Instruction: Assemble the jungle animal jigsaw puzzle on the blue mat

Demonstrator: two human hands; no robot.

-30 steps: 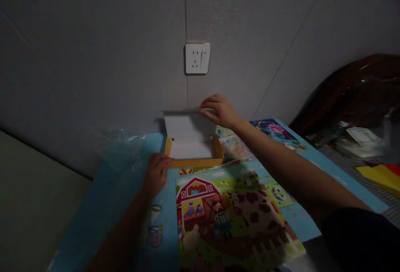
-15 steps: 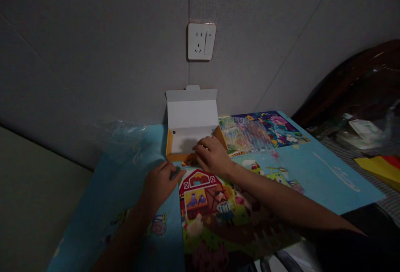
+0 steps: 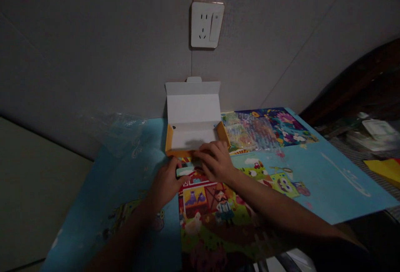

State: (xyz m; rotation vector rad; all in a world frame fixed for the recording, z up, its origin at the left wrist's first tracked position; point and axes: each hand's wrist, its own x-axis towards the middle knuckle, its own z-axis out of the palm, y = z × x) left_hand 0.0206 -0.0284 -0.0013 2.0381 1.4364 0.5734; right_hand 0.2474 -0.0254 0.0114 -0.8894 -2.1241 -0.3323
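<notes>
My left hand (image 3: pixel 166 181) is closed, thumb and fingers round the left end of a small pale-green flat piece (image 3: pixel 186 172). The curled fingers of my right hand (image 3: pixel 215 161) are at the piece's other end, partly hiding it. Just beyond both hands stands an open orange cardboard box (image 3: pixel 168 143), white inside, its lid raised toward the wall. Under my hands lies a farm picture sheet (image 3: pixel 206 218) with a red barn and a figure in overalls.
A blue cartoon-printed mat (image 3: pixel 328 180) covers the table. Crumpled clear plastic (image 3: pixel 125 122) lies at the back left. Back right, more clear plastic (image 3: pixel 250 132) overlaps a sea-themed picture sheet (image 3: pixel 289 126). The wall carries a white socket (image 3: pixel 208 25). A yellow item (image 3: pixel 381 170) sits at far right.
The pale-green piece now shows between my hands, with my left hand moved right and closed on it. My right hand has drawn back slightly from the box. The camera view has shifted.
</notes>
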